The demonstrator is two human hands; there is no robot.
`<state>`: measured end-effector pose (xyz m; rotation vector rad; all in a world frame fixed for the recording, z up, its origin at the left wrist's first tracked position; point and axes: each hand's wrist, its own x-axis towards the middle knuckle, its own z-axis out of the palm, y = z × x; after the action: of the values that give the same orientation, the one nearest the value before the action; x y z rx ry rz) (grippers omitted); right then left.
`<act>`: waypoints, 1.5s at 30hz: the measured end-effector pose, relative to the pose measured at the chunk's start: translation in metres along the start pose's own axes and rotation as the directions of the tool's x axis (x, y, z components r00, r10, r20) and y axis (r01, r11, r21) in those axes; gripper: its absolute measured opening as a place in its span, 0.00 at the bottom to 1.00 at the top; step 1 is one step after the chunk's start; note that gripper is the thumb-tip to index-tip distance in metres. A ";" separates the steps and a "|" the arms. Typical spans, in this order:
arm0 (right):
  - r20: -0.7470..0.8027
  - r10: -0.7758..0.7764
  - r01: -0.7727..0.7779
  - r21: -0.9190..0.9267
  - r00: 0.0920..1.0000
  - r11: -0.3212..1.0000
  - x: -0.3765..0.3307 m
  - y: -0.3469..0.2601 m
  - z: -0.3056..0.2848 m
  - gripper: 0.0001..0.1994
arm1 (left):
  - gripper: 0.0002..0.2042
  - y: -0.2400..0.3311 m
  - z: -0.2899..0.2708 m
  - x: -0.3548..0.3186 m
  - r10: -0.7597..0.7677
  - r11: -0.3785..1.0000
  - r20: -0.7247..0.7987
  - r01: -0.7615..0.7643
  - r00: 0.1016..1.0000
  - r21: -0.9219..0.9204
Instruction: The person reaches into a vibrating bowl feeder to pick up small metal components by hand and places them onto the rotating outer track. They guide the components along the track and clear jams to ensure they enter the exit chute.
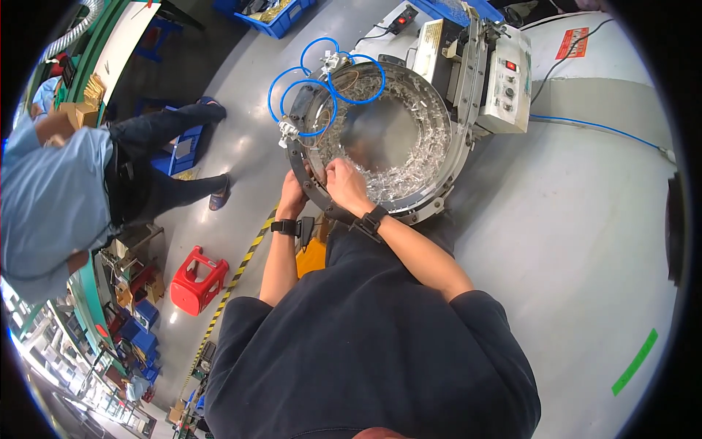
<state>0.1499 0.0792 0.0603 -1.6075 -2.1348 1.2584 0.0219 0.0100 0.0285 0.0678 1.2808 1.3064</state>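
Note:
A round vibratory bowl feeder (457, 157) with a dark metal rim stands in front of me. Small clear plastic pieces (409, 179) lie in a thick ring around its smooth grey middle. My right hand (346, 184) reaches over the near left rim, its fingers bent and pressed together at the inner wall; whatever they pinch is too small to make out. Just outside that rim, my left hand (292, 194) is held up against the bowl, and the rim hides most of its fingers. Blue air tubes (303, 84) loop over the left side of the bowl, joined to small metal fittings (288, 132).
A control box (504, 91) with a red switch and knobs sits right of the bowl. To the left a person in a light blue shirt (58, 197) stands near a red stool (199, 281). Blue bins (274, 18) lie beyond; yellow-black tape (234, 282) crosses the floor.

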 end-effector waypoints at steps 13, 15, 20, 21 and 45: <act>0.290 -0.001 0.028 -0.086 0.957 0.996 0.005 -0.008 -0.012 0.09 | 0.09 -0.004 -0.016 -0.002 -0.124 0.992 0.050 0.125 0.991 -0.011; 0.261 -0.025 0.052 -0.096 0.965 0.994 0.002 -0.009 -0.012 0.09 | 0.09 -0.001 -0.014 -0.006 -0.184 0.982 0.041 0.182 0.982 0.042; 0.213 -0.082 0.118 -0.163 0.974 0.980 -0.004 -0.015 -0.012 0.09 | 0.07 -0.004 -0.017 -0.011 -0.199 0.980 0.031 0.199 0.979 -0.002; 0.214 -0.084 0.125 -0.187 0.973 0.974 -0.005 -0.015 -0.012 0.10 | 0.07 -0.005 -0.016 -0.013 -0.203 0.979 0.060 0.203 0.977 0.014; 0.188 -0.298 0.303 0.005 0.936 0.953 0.012 -0.006 -0.028 0.07 | 0.05 -0.005 -0.004 0.002 0.032 0.999 -0.070 -0.035 0.997 -0.039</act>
<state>0.1570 0.1036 0.0780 -1.1474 -2.4023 1.3290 0.0223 0.0073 0.0225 0.0161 1.3163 1.3725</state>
